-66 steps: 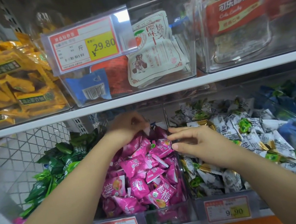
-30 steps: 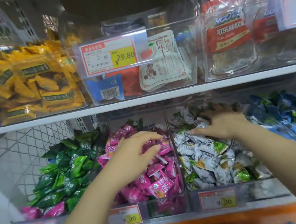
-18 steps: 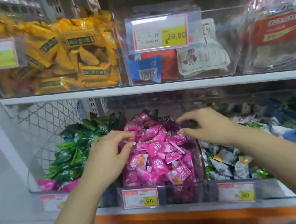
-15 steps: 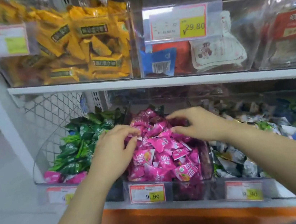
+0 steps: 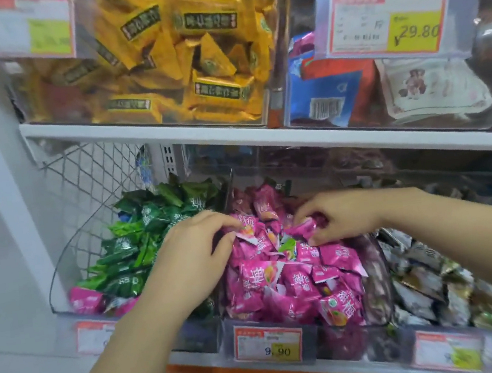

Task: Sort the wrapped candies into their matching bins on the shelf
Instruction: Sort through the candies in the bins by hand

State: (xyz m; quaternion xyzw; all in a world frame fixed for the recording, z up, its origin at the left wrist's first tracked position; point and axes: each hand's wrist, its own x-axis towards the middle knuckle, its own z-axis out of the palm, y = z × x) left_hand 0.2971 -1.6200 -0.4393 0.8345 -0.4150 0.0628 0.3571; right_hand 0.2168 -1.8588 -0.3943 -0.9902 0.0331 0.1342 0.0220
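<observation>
Pink candies (image 5: 294, 280) are filling the middle bin (image 5: 376, 282); the left hand (image 5: 194, 255) is pinching one wrapper; the right hand (image 5: 345, 217) is pinching another just beside it; green candies (image 5: 139, 241) are lying left; yellow packs (image 5: 189, 53) are sitting farther up.

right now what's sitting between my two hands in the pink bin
Head view: heaped pink candies fill the gap between the left hand and the right hand, with one green wrapper poking up among them.
</observation>
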